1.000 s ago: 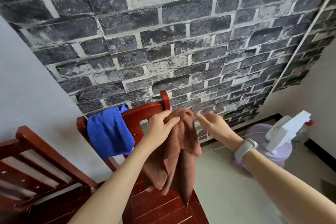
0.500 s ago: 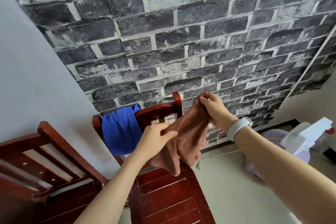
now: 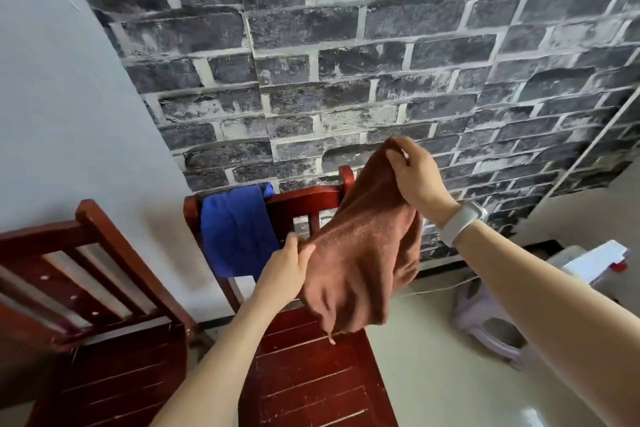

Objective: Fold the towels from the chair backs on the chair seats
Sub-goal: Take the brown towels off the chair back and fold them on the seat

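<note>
A brown towel [image 3: 360, 260] hangs in the air above the seat of a dark red wooden chair [image 3: 311, 374]. My left hand [image 3: 287, 270] pinches its lower left edge. My right hand [image 3: 415, 177], with a white watch on the wrist, grips an upper corner higher up, level with the top of the chair back. The cloth stretches slantwise between both hands and its loose end dangles just over the seat. A blue towel [image 3: 239, 229] is draped over the left part of that chair's back rail.
A second dark red chair [image 3: 90, 305] stands to the left, close beside the first. A dark brick-pattern wall rises behind the chairs. At the right, a pale purple plastic stool [image 3: 485, 326] with a white object [image 3: 595, 260] on it stands on the light floor.
My right hand took hold of the brown towel and lifted its corner up and to the right. The towel came off the chair back and spread out between my hands.
</note>
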### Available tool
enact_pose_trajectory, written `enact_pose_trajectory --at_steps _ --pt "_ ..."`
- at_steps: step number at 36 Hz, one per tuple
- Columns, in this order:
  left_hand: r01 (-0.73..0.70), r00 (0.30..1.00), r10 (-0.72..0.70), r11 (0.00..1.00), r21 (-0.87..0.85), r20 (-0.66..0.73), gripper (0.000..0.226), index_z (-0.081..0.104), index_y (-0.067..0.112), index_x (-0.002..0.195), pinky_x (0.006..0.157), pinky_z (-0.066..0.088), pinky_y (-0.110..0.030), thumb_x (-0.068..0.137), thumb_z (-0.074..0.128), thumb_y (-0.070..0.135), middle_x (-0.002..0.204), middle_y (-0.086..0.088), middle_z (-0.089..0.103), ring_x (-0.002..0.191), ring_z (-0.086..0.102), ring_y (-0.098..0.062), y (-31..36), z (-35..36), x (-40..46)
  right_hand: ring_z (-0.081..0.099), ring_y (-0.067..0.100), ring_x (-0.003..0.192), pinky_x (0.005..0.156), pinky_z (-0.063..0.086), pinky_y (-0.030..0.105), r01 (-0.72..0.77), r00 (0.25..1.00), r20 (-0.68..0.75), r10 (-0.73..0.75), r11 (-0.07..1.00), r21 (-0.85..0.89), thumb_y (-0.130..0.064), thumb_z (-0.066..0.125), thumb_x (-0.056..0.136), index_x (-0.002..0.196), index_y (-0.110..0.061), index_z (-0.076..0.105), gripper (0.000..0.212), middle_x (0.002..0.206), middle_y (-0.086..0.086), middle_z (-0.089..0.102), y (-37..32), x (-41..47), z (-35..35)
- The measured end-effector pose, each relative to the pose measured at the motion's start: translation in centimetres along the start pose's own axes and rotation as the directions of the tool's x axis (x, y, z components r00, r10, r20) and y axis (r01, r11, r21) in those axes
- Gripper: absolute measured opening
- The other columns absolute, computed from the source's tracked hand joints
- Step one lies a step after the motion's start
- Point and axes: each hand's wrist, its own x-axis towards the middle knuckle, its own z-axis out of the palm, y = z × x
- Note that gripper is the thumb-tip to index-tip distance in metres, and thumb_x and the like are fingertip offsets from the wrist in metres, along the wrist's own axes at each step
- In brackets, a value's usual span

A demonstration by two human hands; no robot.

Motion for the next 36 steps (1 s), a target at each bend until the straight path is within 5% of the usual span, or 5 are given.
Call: enact_pose_trajectory --at_steps 9,15,24,31,36 --pt "-0.127 0.976 0.105 0.985 0.113 0.189 0.019 0.047 0.033 0.075 0.054 0.033 -0.024 0.088 0.052 0.046 0.07 0.013 0.051 0.07 0.054 -0.012 -2.0 -1.7 -0.6 0.055 0.035 0.1 0.075 0.035 0.029 -0.201 0.966 -0.18 0.186 0.977 -0.069 -0.012 0.04 0.096 0.112 -0.001 0.052 0.023 0.108 0.021 0.061 4.2 -1.4 -1.9" --pt "0.085 0.984 -0.118 0.967 0.238 0.13 0.045 0.043 0.02 0.132 0.08 0.046 -0.035 0.096 0.032 0.046 0.121 -0.01 0.06 0.102 0.06 -0.028 -3.5 -1.7 -0.6 0.054 0.037 0.104 0.079 0.036 0.031 -0.293 0.947 -0.167 0.276 0.952 -0.085 -0.014 0.041 0.096 0.114 -0.001 0.052 0.025 0.112 0.022 0.06 6.1 -3.2 -2.1" --pt "0.229 0.973 -0.221 0.859 -0.458 0.071 0.026 0.063 0.018 0.116 0.095 0.047 -0.035 0.093 0.051 0.02 0.105 0.002 0.066 0.103 0.061 -0.015 -3.2 -1.4 -0.9 0.056 0.042 0.098 0.072 0.034 0.035 -0.364 0.931 -0.082 0.356 0.889 -0.278 -0.031 0.038 0.097 0.109 -0.015 0.051 0.024 0.108 0.022 0.063 8.2 -5.3 -2.0" --pt "0.21 0.949 -0.309 0.768 -0.605 -0.063 0.014 0.071 0.023 0.088 0.065 0.048 -0.01 0.08 0.068 0.012 0.079 0.014 0.069 0.074 0.065 0.002 -4.0 -1.7 -0.8 0.055 0.027 0.102 0.087 0.044 0.036 -0.566 0.819 0.097 0.566 0.824 -0.032 -0.026 0.048 0.092 0.114 -0.006 0.052 0.03 0.111 0.013 0.057 10.6 -6.4 -1.7" --pt "0.309 0.929 -0.36 0.619 -0.722 0.089 0.023 0.068 0.022 0.094 0.085 0.051 -0.036 0.084 0.062 0.002 0.101 -0.01 0.067 0.094 0.064 -0.023 -5.3 -2.2 -1.0 0.05 0.026 0.085 0.071 0.041 0.038 -0.738 0.674 0.196 0.712 0.644 0.202 -0.01 0.047 0.088 0.11 -0.002 0.058 0.026 0.093 0.012 0.055 12.7 -7.9 -1.4"
